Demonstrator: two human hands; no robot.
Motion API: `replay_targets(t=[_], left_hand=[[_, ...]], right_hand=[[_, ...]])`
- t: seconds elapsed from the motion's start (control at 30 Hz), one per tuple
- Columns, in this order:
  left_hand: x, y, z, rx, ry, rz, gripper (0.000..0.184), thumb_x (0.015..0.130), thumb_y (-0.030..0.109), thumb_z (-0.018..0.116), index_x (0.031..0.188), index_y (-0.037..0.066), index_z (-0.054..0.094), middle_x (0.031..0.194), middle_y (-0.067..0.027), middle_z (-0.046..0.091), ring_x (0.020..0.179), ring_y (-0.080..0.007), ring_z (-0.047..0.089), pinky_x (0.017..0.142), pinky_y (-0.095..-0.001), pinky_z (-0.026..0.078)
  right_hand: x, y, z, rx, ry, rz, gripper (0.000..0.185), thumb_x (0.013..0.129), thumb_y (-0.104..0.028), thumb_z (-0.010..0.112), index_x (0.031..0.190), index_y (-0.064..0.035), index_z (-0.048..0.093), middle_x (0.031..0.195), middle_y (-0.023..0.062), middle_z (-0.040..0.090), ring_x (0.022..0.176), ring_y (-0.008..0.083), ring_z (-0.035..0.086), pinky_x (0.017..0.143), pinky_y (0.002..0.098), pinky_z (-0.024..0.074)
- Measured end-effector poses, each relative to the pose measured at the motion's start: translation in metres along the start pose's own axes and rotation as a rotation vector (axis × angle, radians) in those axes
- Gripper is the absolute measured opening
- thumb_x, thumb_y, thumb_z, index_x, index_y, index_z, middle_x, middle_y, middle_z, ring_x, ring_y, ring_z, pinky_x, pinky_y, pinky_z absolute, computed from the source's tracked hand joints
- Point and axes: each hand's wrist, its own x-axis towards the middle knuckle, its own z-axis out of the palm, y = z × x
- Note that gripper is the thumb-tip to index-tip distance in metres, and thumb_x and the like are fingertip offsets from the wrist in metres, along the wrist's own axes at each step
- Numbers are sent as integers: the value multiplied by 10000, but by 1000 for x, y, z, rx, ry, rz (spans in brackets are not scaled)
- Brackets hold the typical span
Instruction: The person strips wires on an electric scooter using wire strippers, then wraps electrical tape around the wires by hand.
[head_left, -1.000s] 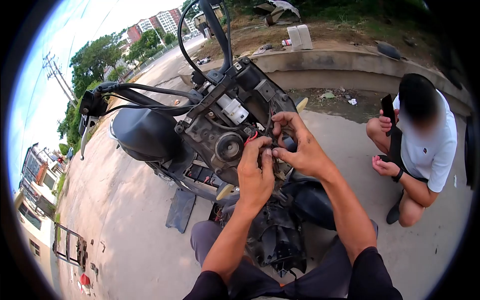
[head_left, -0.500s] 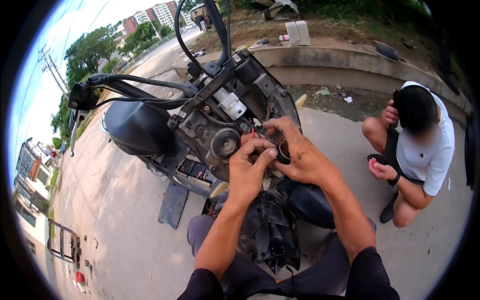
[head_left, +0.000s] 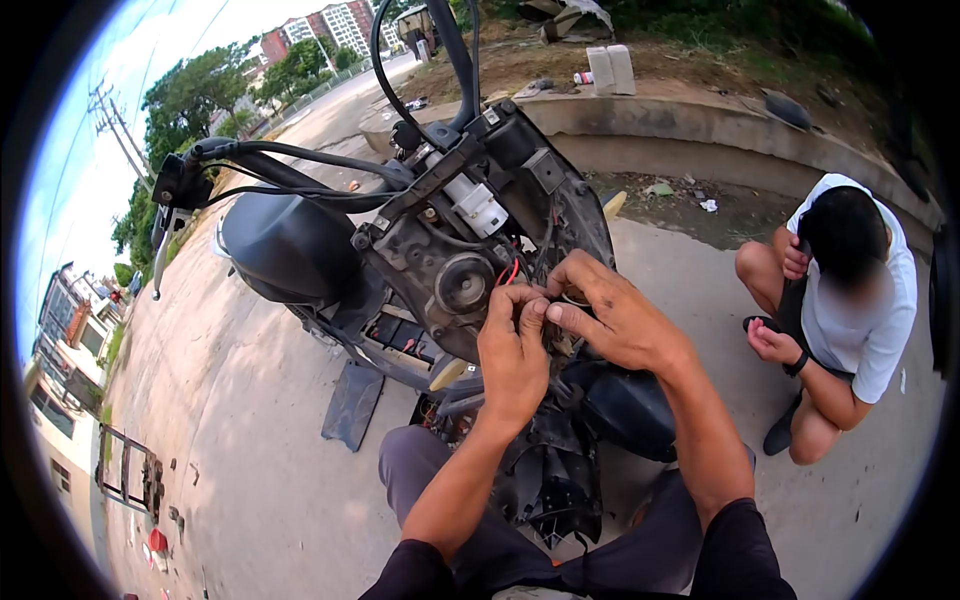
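Observation:
My left hand (head_left: 514, 345) and my right hand (head_left: 622, 318) meet in front of a stripped scooter (head_left: 400, 250), thumbs and fingertips pinched close together. What the left fingertips pinch is too small to make out. A dark, ring-shaped roll (head_left: 575, 298) sits within my curled right fingers, mostly hidden by them. Thin red wires (head_left: 509, 272) rise just behind my left fingers. To their left is a round black horn (head_left: 465, 283) on the scooter's bare front. A white plastic part (head_left: 480, 212) sits above it.
A person (head_left: 845, 300) in a white shirt squats at the right, one hand raised to the head. Behind runs a low concrete kerb (head_left: 690, 128) with a pale block (head_left: 611, 69) on it. A dark panel (head_left: 352, 405) and a metal frame (head_left: 130, 475) lie at left.
My fingertips have come together, and my right hand now covers more of the ring-shaped roll. The whole view has shifted slightly, with the scooter appearing a little lower and further right.

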Motion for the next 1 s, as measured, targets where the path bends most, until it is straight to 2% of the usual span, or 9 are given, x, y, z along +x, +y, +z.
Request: replay_targets(t=[0.07,0.17,0.27,0.37,0.47,0.6,0.73,0.87,1.0], left_hand=[[1,-4,4,-31,32,-3,158,1130,160,645,1121,4,617,954,-8,649,873,-81,585,811,-238,506],[2,-8,6,-71,39,-13,153,1115,130,664,1170,-4,613,990,-34,681,910,-93,629,837,-250,531],[0,-6,9,-110,68,19,208,1095,78,679,1262,-6,589,1074,-76,717,998,-122,680,905,-272,552],[-3,-3,10,-133,92,37,300,1079,35,683,1348,-4,554,1134,-110,735,1082,-156,703,971,-292,556],[-6,-3,11,-116,114,41,324,1077,34,678,1375,-14,560,1194,-126,722,1137,-184,696,1015,-318,545],[-9,-7,11,90,154,112,321,1069,63,679,1362,-53,617,1316,-148,649,1194,-252,675,1045,-367,519],[-8,-5,6,289,121,251,353,1071,14,638,1364,-17,443,1239,-282,765,1166,-410,762,946,-423,580],[-9,-9,5,248,118,251,353,1056,-9,648,1339,-21,438,1214,-295,764,1164,-422,760,938,-429,582],[-9,-7,6,245,114,252,366,1038,-36,657,1330,-22,438,1180,-299,765,1161,-429,760,936,-434,584]], right_hand=[[2,2,0,-23,43,-77,248,1029,-201,697,1178,-5,662,1198,182,671,1108,363,704,975,442,546],[5,2,1,123,89,-25,191,1026,-172,675,1096,2,711,1139,173,696,1040,334,720,918,413,561],[7,11,10,208,167,3,187,1019,-153,669,1081,19,709,992,128,710,916,233,707,839,363,554],[9,2,3,286,193,177,172,1005,-134,664,1067,24,697,890,69,689,835,136,638,778,321,527],[12,0,4,367,183,230,166,999,-135,672,1044,24,691,840,26,657,798,89,586,729,305,508],[14,1,13,261,205,218,172,994,-147,675,1024,22,689,859,66,697,768,119,627,706,333,515],[17,-10,20,132,244,246,187,987,-173,681,1010,12,695,887,129,734,772,216,705,719,373,537],[21,-17,22,-71,263,221,195,968,-193,690,1006,-2,697,935,172,752,842,348,747,753,435,560],[20,-16,30,-219,324,149,200,954,-210,687,1007,-18,695,1006,176,754,917,412,739,796,494,571]])
